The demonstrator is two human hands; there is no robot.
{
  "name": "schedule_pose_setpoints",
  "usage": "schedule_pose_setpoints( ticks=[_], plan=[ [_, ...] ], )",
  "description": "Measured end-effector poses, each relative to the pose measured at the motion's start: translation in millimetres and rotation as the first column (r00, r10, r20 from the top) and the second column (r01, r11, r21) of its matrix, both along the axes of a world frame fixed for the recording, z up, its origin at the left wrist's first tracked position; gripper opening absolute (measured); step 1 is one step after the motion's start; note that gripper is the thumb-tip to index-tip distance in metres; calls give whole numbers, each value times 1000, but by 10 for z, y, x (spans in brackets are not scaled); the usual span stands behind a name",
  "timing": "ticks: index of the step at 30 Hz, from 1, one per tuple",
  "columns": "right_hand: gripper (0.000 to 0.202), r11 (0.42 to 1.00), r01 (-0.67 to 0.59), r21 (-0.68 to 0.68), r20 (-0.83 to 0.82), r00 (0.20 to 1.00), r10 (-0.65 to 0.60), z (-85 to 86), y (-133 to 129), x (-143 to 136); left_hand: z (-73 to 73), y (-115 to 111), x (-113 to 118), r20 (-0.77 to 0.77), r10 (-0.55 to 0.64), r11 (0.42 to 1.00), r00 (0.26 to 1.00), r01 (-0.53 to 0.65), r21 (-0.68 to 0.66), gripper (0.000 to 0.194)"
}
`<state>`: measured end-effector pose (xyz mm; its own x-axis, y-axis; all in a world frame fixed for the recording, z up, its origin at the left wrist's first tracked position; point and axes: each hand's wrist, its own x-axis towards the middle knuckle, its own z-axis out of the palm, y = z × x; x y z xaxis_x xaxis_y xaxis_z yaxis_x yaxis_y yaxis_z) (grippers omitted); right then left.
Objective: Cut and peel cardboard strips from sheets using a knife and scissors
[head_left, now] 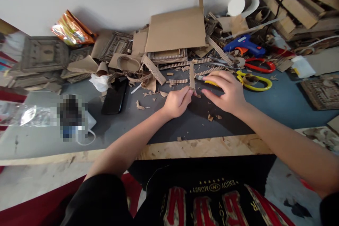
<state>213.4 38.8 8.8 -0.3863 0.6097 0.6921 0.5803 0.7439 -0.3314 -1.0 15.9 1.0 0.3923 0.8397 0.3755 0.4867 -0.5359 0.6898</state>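
Note:
My left hand (180, 101) is closed in a pinch on the lower end of a narrow corrugated cardboard strip (192, 74), which points away from me. Just right of it, my right hand (227, 91) has its thumb and fingers apart. A yellow utility knife (212, 84) shows in the gap between that thumb and the fingers, partly hidden by the hand. Small cardboard scraps (210, 117) lie on the grey table around both hands.
Behind the hands stand a cardboard box (176, 30) and heaped cardboard pieces. To the right are a blue glue gun (245, 45), yellow-handled scissors (256, 82), red-handled scissors (261, 65) and a white bottle (303, 66). A black phone (114, 97) and plastic bottle (31, 113) lie left.

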Motion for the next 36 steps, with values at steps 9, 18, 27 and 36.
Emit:
schedule_pose_setpoints(
  ticks=[9, 18, 27, 36],
  plan=[
    [9, 989, -128, 79, -78, 988, 135, -14, -104, -106, -31, -14, 26, -357, 23, 947, 934, 93, 306, 35],
    [5, 988, -156, 8, -116, 981, 156, 40, -139, -122, -35, -15, 34, -372, 33, 917, 928, 120, 380, 41],
    [7, 954, -238, -183, -195, 960, 202, 96, -121, -110, -29, 1, 4, -268, -95, 973, 959, 146, 176, 45],
    [11, 896, -289, -336, -306, 934, 187, 99, -108, -73, -30, 26, 0, -257, -113, 974, 960, 158, 161, 49]
  ],
)
